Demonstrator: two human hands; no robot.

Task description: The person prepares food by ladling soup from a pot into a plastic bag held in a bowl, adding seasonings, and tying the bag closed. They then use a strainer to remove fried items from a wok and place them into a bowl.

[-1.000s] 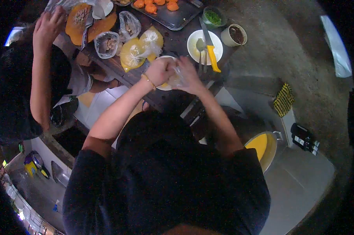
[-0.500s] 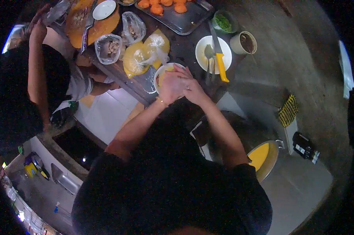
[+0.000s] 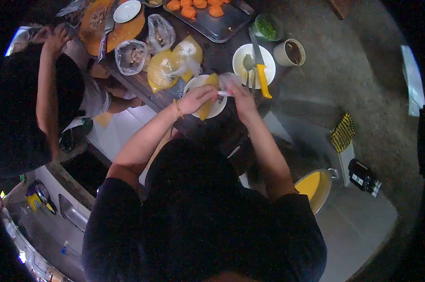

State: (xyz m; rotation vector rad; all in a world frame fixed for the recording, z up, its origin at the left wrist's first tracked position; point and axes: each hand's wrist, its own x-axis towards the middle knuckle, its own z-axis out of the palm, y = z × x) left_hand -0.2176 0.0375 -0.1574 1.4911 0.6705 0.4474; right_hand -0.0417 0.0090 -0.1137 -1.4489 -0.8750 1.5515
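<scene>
The left hand (image 3: 197, 99) and the right hand (image 3: 241, 97) are both closed, pinching a clear plastic bag (image 3: 227, 82) over the white bowl (image 3: 217, 111), near two yellow-filled bags (image 3: 163, 71).

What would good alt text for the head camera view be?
Left hand and right hand pinch clear plastic over a white bowl on a dark table; nearby are yellow-filled bags, a yellow-handled knife and a dark tray.
</scene>
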